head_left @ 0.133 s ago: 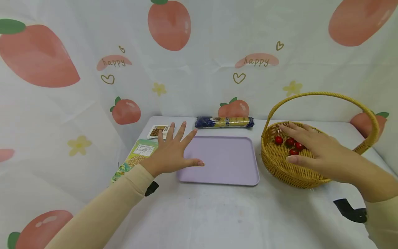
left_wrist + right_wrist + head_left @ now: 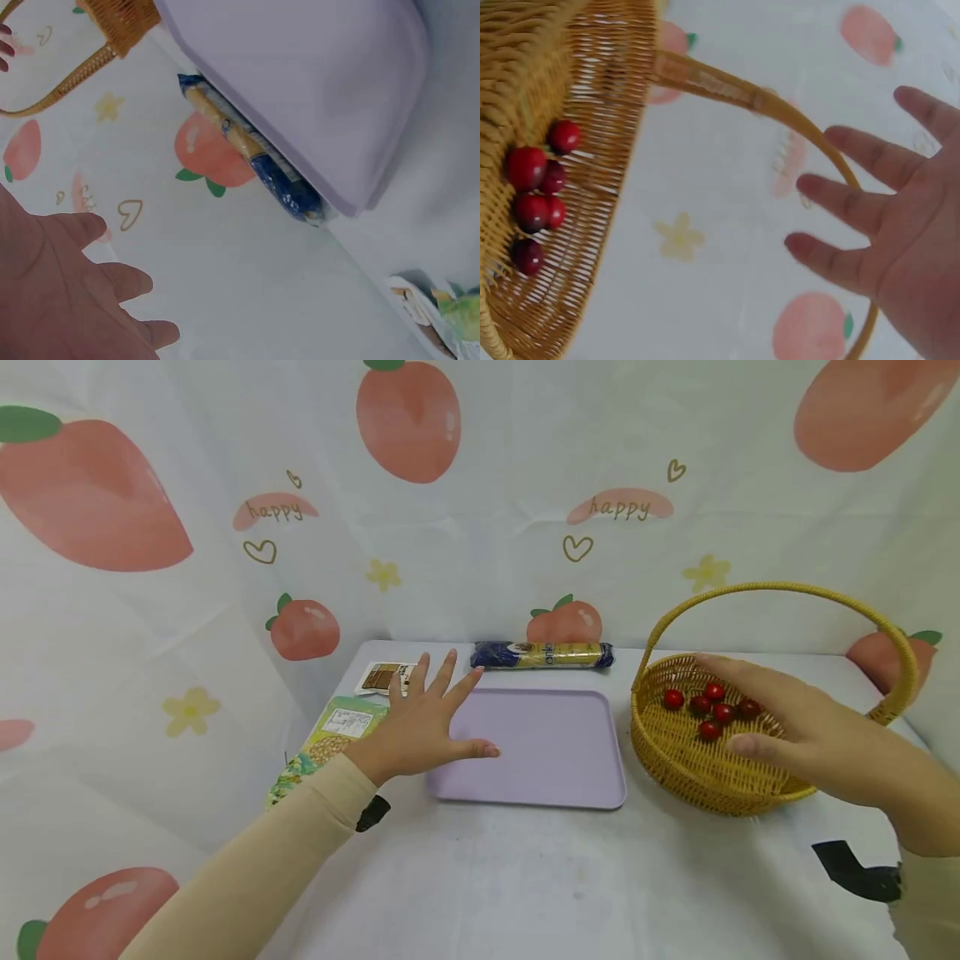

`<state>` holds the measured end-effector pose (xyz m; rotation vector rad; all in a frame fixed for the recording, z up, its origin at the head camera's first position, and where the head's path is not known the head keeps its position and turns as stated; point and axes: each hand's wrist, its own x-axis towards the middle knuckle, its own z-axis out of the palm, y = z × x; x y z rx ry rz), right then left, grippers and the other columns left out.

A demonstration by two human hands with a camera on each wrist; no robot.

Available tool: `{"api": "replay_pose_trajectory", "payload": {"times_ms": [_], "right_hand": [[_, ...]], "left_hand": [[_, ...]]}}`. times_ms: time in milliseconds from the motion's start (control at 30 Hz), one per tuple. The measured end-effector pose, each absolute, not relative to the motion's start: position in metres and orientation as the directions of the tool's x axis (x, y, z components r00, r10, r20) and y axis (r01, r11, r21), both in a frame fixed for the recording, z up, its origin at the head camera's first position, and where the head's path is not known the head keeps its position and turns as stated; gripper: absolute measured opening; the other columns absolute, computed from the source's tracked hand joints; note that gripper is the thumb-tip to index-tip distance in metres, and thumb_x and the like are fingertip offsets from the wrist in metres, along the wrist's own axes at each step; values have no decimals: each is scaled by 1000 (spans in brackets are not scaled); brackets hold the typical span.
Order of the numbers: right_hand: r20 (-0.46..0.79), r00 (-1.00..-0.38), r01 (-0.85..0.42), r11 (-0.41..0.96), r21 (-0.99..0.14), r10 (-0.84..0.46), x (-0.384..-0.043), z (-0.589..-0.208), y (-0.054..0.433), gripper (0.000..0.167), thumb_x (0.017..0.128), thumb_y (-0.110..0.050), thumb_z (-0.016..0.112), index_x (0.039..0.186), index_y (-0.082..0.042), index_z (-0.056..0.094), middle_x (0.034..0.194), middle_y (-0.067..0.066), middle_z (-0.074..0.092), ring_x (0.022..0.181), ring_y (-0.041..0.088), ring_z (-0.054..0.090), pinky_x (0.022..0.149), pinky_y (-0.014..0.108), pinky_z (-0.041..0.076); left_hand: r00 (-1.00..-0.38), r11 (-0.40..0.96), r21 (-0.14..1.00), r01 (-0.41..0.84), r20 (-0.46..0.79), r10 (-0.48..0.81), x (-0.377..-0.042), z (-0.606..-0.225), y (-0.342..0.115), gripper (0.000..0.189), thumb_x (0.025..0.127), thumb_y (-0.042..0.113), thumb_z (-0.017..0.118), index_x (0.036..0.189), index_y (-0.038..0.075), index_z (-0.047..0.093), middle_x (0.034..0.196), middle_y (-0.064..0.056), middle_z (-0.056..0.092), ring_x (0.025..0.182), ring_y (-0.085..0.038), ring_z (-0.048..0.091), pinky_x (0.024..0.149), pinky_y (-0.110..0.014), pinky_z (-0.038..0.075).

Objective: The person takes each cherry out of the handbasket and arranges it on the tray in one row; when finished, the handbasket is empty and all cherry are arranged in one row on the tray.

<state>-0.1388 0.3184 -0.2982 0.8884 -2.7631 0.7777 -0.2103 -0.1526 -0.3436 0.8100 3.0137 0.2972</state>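
Note:
My left hand (image 2: 416,731) hovers with fingers spread over the left edge of a lilac tray (image 2: 543,747) and holds nothing. My right hand (image 2: 817,735), also empty with its fingers extended, hangs above the right side of a yellow wicker basket (image 2: 671,768). Several small, round, shiny red fruits (image 2: 724,713) lie inside the basket; their exact kind is unclear. In the right wrist view, the fingers (image 2: 847,202) are straight and apart, in front of the basket's arched handle (image 2: 735,86). The left wrist view shows spread left fingers (image 2: 124,281) touching nothing.
A long blue and yellow packet (image 2: 543,655) lies behind the tray. At the left edge of the white table (image 2: 525,877) are a small white and brown packet (image 2: 382,677) and a green and yellow bag (image 2: 341,727). Peach-printed cloth (image 2: 480,552) hangs behind.
My right hand has shifted to the right over the basket, uncovering more of the red fruits. The left hand has drifted slightly right.

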Motion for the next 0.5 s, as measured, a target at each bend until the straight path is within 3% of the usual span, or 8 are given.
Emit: {"api": "replay_pose_trajectory", "payload": {"times_ms": [67,133,267,433,500], "right_hand": [[352,-784,-620,630,-468,-511,-136,-297,326,82,103,-29,76,173,-23,35,171,4,40,155,12,34,116,14,18],[436,-748,-664,537,-521,-501,-136,-297,333,76,106,-36,72,171,-15,38,170,3,43,152,8,38,117,17,21],[540,-702,-696,289,-657,-464,-140,-304,345,77,109,-46,66,168,-4,39,164,7,52,146,20,47,118,25,18],[624,-662,-683,-9,-731,-415,-150,-317,369,63,117,-31,47,169,0,30,162,16,51,143,32,46,119,24,21],[633,-709,-666,-4,-746,-311,-151,-319,378,58,120,-26,38,170,-1,28,161,19,51,141,33,48,116,23,30]], "left_hand": [[-856,831,217,513,53,514,-213,-344,-148,115,89,91,58,177,32,13,181,-11,-6,162,-48,-12,116,-81,-4],[-845,811,252,527,56,532,-215,-344,-145,115,89,92,56,177,32,13,181,-9,-6,162,-45,-14,117,-79,-7],[-820,761,335,555,70,568,-221,-349,-140,117,86,98,48,177,33,13,181,-6,-6,163,-40,-14,119,-76,-8],[-780,662,469,584,101,617,-227,-356,-132,117,85,100,43,177,34,13,181,-2,-3,164,-34,-12,121,-74,-1],[-768,624,514,589,115,630,-229,-359,-127,116,86,99,43,177,33,14,181,2,-1,164,-31,-10,121,-74,0]]}}
